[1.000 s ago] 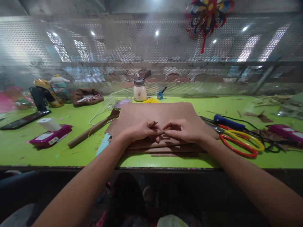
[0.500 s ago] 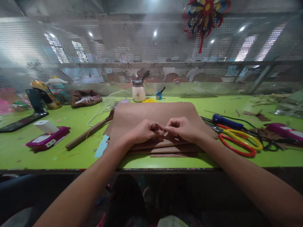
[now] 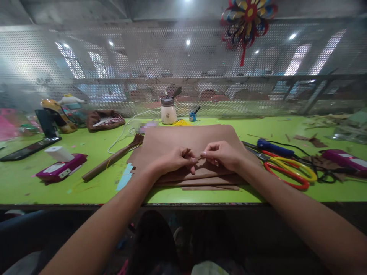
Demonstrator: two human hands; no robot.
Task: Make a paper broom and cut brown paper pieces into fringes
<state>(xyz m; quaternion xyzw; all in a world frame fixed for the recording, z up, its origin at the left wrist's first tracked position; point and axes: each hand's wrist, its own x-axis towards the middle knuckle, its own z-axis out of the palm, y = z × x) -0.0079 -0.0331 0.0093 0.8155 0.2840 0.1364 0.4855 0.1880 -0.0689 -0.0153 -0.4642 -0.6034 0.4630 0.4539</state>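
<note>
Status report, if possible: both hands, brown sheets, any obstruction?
Left hand pinching small brown piece; right hand close beside. Brown sheets stacked below. Scissors at right, apart from hands.

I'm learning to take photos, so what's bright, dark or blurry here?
In the head view, lights glare through the mesh screen; in the head view, the brown sheets look darker below the left hand and right hand; in the head view, the pink thing at far left is blurry.

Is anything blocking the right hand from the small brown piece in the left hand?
Nothing visible. The right hand is at the small brown piece, touching it or nearly so, beside the left hand. The brown sheets lie beneath both hands, the scissors off to the right.
</note>
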